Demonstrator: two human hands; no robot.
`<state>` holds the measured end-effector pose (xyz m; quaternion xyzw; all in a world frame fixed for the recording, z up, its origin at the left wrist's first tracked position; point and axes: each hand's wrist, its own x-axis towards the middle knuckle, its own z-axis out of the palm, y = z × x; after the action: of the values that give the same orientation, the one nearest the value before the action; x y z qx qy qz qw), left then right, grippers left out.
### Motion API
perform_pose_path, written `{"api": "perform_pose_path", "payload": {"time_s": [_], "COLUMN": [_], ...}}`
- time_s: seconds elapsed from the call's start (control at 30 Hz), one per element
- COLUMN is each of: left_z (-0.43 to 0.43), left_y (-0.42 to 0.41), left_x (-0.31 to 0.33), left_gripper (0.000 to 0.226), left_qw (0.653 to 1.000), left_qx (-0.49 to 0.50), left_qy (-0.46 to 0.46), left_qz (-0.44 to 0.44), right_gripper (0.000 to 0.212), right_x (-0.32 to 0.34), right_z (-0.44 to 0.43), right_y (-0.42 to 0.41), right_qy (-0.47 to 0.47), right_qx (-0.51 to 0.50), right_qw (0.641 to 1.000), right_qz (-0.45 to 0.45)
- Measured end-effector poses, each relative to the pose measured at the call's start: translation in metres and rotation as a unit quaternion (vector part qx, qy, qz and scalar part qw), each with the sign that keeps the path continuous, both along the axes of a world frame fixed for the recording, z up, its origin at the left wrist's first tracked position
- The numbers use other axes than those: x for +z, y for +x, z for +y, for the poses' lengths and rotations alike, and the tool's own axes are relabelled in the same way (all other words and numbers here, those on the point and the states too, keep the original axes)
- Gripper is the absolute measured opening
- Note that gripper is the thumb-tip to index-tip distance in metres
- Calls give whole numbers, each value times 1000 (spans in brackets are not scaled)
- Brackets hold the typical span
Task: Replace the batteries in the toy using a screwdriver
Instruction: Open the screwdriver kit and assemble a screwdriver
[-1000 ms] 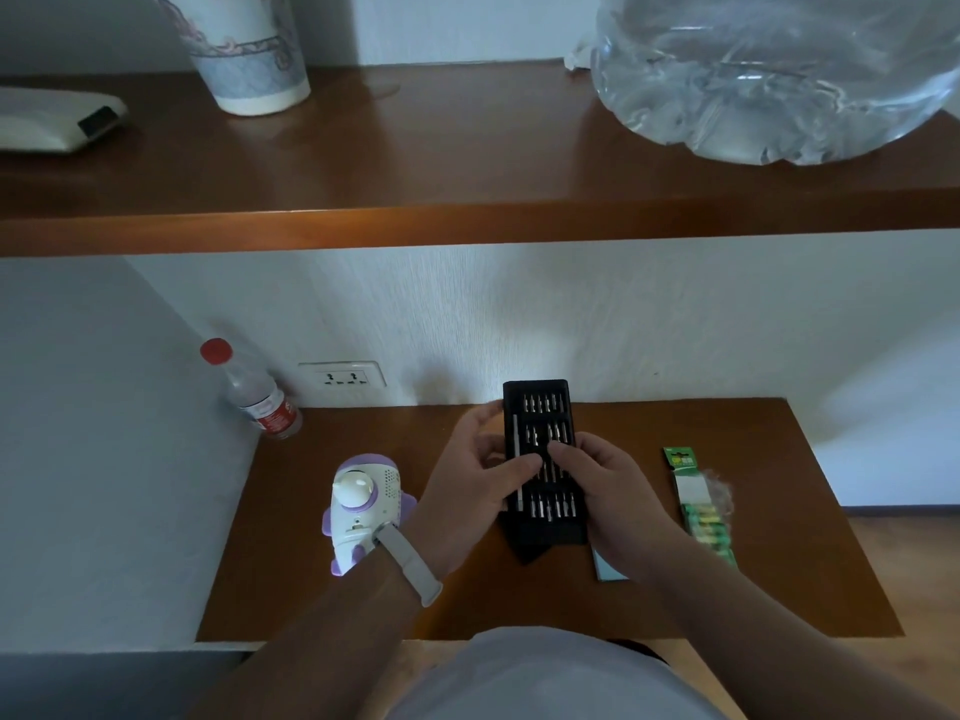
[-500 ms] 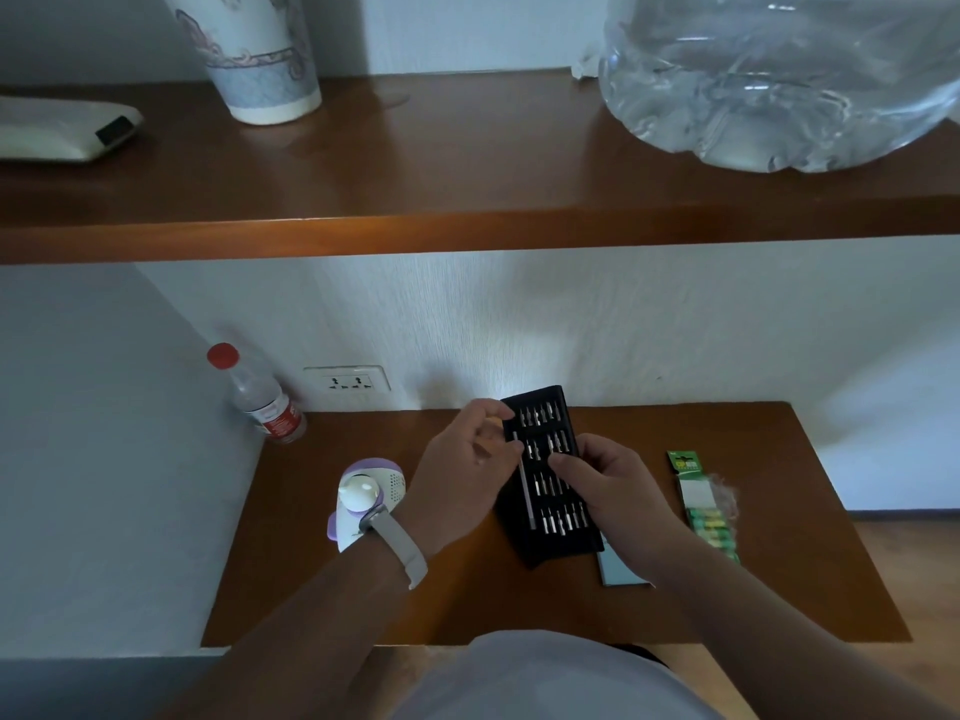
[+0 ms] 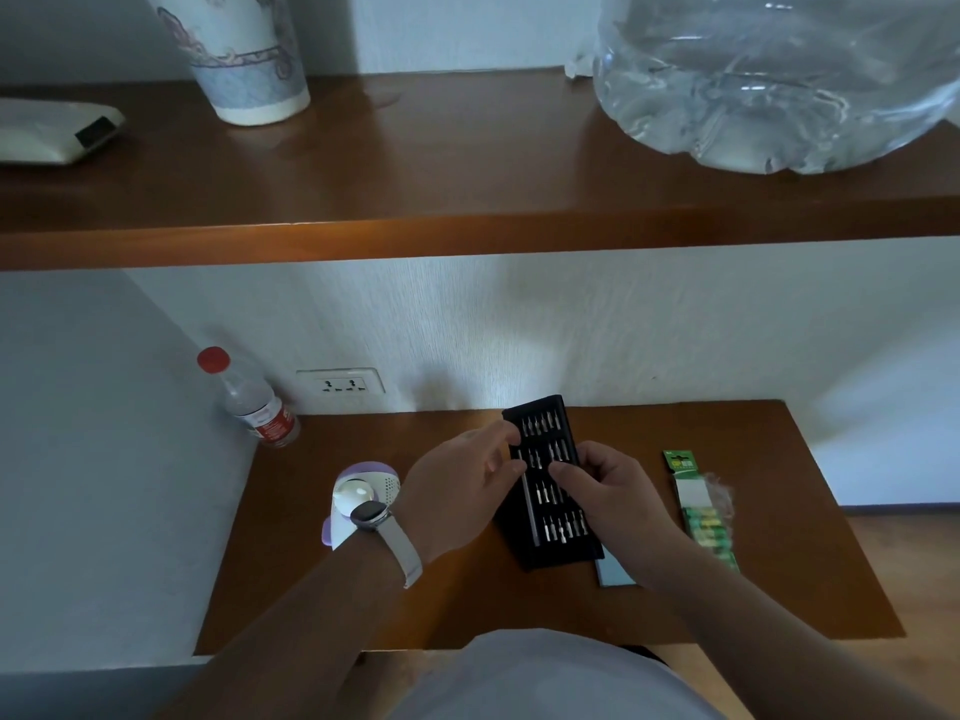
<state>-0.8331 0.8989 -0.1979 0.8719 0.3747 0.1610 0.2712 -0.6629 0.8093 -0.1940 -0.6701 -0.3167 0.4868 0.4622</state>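
Observation:
A black screwdriver kit tray (image 3: 558,532) with rows of metal bits lies slanted on the wooden desk (image 3: 467,605). My left hand (image 3: 457,485) grips its left edge, fingertips by the slim driver handle. My right hand (image 3: 610,485) curls over the tray's right side, fingertips among the middle bits. The white and purple toy (image 3: 363,493) stands left of the tray, partly hidden behind my left wrist and its watch. A green strip pack of batteries (image 3: 701,517) lies to the right, apart from both hands.
A grey sleeve (image 3: 613,573) pokes out under the tray's near right corner. A red-capped bottle (image 3: 249,402) leans in the back left corner by a wall socket (image 3: 340,383). A shelf (image 3: 467,241) overhangs the desk, carrying a cup, a white device and a large water jug.
The tray has turned from straight to slanted, its near end swinging right. My left hand slid off the tray's top to its left edge. My right hand stayed on the right side.

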Motion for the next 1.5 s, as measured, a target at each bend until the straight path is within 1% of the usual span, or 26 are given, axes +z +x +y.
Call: {"api": "perform_pose_path", "payload": {"time_s": [0.13,0.23,0.37,0.57,0.67,0.8,0.87,1.03,1.13,1.27,1.3,1.37,1.5], "left_z": [-2,-1,2,9,11,9,5,-10,-21,-38,-41,-44,-44], "left_y": [0,-1,-2,-2,-1,2,3,6,6,4,2,-3,-16], "left_x": [-1,-3,-3,-4,-7,-5,-5,-5,-9,-17,-18,-18,-15], "left_gripper": [22,21,22,19,16,14,16,24,22,15,11,7,9], "left_qw": [999,999,999,996,992,978,974,962,945,885,876,862,846], "left_qx": [8,14,12,3,16,45,63,117,158,211,215,222,265], "left_qy": [45,42,12,-79,-116,-186,-196,-183,-192,-308,-326,-346,-346], "left_qz": [-18,-28,-42,-39,-42,-78,-100,-168,-211,-277,-283,-295,-306], "right_gripper": [20,19,16,18,18,18,19,16,14,15,17,19,19], "right_x": [1,2,2,1,0,0,0,-4,-7,-13,-15,-21,-39], "right_z": [3,7,10,11,11,12,11,9,8,8,8,7,6], "right_y": [0,0,1,-2,-5,-8,-10,-11,-12,-16,-16,-18,-20], "right_qy": [5,3,3,-3,-11,-20,-24,-42,-53,-54,-55,-61,-92], "right_qx": [6,9,13,14,8,14,17,10,3,4,5,7,24], "right_qw": [1000,1000,1000,1000,1000,999,999,998,998,998,998,998,995], "right_qz": [-12,-13,-12,-21,-24,-28,-35,-35,-31,-31,-30,-27,-21]}}
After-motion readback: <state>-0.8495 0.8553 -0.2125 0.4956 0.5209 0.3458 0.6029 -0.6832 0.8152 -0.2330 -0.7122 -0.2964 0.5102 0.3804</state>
